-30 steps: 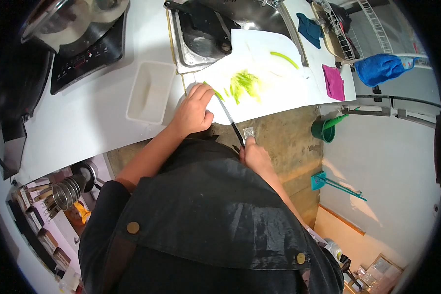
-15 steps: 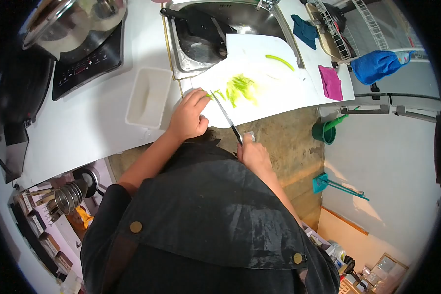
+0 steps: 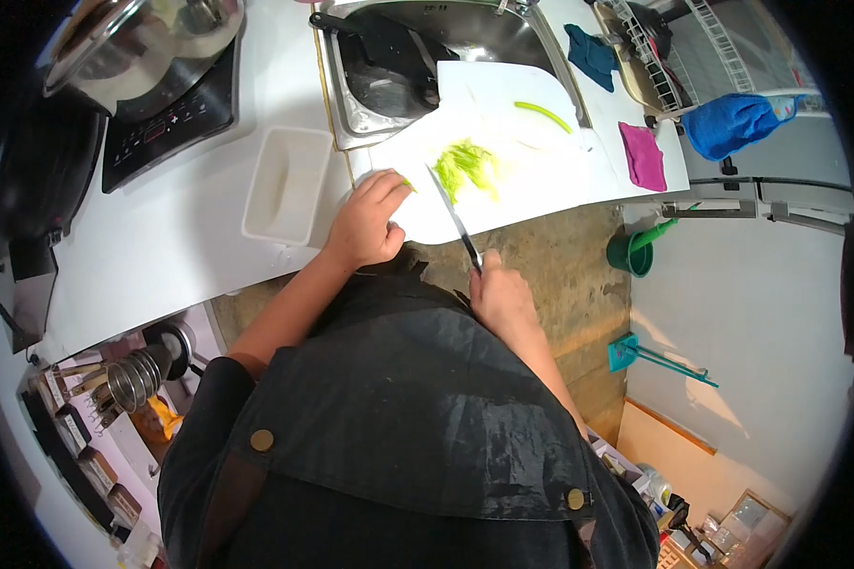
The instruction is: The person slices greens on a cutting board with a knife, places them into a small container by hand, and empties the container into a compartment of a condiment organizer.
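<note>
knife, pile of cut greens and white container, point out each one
Knife (image 3: pixel 454 214): head view, on the blade, toward the handle.
Pile of cut greens (image 3: pixel 466 169): head view, middle of the pile.
White container (image 3: pixel 287 186): head view, on its bare inside.

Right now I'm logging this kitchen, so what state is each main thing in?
Left hand: curled at a green piece
Right hand: closed around the knife
Knife: held, blade beside the cut greens
Cut greens: loosely heaped on the board
Long green strip: one piece, lying apart
White container: upright, uncovered
Pink cloth: lying flat
Blue cloth: hanging
</note>
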